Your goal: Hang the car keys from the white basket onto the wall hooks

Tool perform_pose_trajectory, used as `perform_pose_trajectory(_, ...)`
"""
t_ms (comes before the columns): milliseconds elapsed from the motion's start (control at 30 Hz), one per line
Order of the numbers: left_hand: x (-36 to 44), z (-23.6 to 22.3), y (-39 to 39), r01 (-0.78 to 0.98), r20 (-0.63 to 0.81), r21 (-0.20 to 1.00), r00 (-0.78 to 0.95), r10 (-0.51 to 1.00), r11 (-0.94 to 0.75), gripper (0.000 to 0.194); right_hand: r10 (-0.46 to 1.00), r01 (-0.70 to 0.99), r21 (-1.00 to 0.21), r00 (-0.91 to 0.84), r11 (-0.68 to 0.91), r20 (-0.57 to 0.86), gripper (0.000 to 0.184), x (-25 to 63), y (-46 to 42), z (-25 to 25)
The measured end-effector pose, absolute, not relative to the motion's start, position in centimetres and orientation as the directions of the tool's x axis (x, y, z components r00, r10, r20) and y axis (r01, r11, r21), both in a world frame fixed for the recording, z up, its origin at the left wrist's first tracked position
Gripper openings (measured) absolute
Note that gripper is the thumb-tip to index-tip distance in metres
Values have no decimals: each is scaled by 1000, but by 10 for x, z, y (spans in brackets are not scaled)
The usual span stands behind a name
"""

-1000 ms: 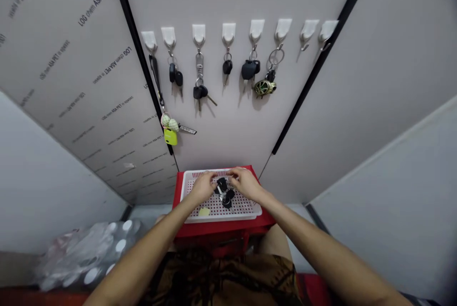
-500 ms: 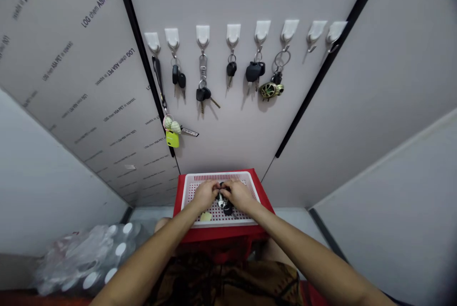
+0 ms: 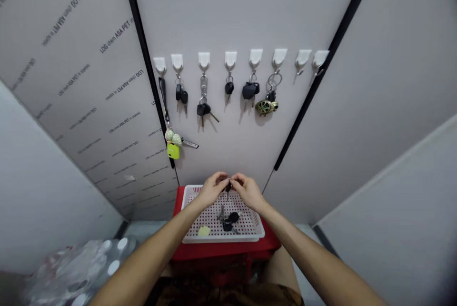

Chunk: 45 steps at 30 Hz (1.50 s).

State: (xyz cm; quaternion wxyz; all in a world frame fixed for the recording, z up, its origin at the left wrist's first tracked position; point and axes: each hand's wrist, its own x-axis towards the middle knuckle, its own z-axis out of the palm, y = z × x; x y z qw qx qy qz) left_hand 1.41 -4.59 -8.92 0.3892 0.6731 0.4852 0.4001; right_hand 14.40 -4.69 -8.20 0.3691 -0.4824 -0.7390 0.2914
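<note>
Above the far side of a white perforated basket, my left hand and my right hand meet fingertip to fingertip. Both pinch a small key ring, from which a key hangs down between them. Below, inside the basket, lies a bunch of keys with black heads. A pale yellow slip rests near the basket's front left corner. Several white hooks run in a row along the wall, most of them bearing keys; the two hooks at the right end carry none.
The basket stands on a red stool against the wall. From the leftmost hook hangs a strap with a lime-green tag. A bronze-coloured keychain hangs farther right. Plastic-wrapped bottles stand on the floor at lower left.
Both hands have lifted a key on its ring up from the bunch, toward the wall. The other keys now lie uncovered in the basket. My view has tilted upward.
</note>
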Motion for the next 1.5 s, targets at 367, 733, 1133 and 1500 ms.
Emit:
perform_pose_trajectory(367, 62, -5, -26, 363, 383, 793, 327, 864, -490, 20, 869, 579, -668, -163, 468, 467, 17, 194, -33, 13)
perform_pose_trajectory(733, 124, 93, -4, 339, 579, 690, 272, 769, -640, 38, 630, 670, -561, 176, 486, 756, 20, 242, 9, 117)
perform_pose_trajectory(1133, 133, 124, -7, 470, 528, 668, 247, 812, -577, 49, 601, 744, -583, 312, 328, 736, 18, 252, 52, 147)
perform_pose_trajectory(1500, 33, -50, -36, 558, 106, 794, 262, 959, -241, 31, 625, 773, -466, 117, 431, 772, 28, 229, -7, 31)
